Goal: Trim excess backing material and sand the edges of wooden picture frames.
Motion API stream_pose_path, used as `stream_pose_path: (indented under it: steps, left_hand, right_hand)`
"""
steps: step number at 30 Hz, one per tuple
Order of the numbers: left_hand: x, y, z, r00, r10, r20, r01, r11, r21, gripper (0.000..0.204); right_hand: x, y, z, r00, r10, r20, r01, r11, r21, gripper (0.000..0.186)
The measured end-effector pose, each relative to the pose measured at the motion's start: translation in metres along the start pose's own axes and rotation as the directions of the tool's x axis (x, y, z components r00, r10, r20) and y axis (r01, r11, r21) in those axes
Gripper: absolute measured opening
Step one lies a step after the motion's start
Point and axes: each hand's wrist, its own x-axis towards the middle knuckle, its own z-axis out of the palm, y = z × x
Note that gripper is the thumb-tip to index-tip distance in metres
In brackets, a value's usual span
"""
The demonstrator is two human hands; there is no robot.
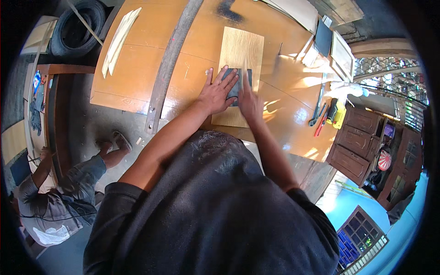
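Observation:
A light wood-grain board (240, 46) lies on the orange tabletop (192, 27), with a dark rectangular sheet (233, 100) on it. My left hand (215, 96) lies flat over the sheet's left part, fingers spread. My right hand (251, 103) is at the sheet's right part, blurred by motion, its fingers partly curled around something narrow that I cannot make out. A long grey bar (167, 59) lies across the table to my left, with pale thin strips (118, 41) beyond it.
Another person (55, 201) is at a wooden frame (73, 68) on the left, below a tire (78, 28). Tools (321, 119) lie at the table's right edge, near stacked panels (323, 39). A wooden cabinet (357, 137) stands at the right.

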Motion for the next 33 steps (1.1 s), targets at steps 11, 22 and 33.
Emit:
stream_pose_path:
  steps: [11, 22, 33]
  left_hand:
    - [0.003, 0.004, -0.005, 0.999, 0.026, 0.037, -0.026, 1.000, 0.001, 0.076]
    - [-0.001, 0.001, -0.001, 1.000, 0.016, 0.005, -0.017, 1.000, 0.026, 0.075]
    - [0.001, 0.001, -0.002, 1.000, -0.001, -0.008, 0.002, 1.000, 0.019, 0.076]
  right_hand:
    - [0.059, 0.001, -0.011, 0.995, -0.063, -0.080, 0.057, 0.996, -0.071, 0.063]
    - [-0.104, 0.031, 0.013, 0.993, -0.112, -0.034, 0.112, 0.994, -0.001, 0.065]
    - [0.000, 0.013, -0.003, 0.996, -0.078, -0.039, 0.076, 0.996, -0.053, 0.062]
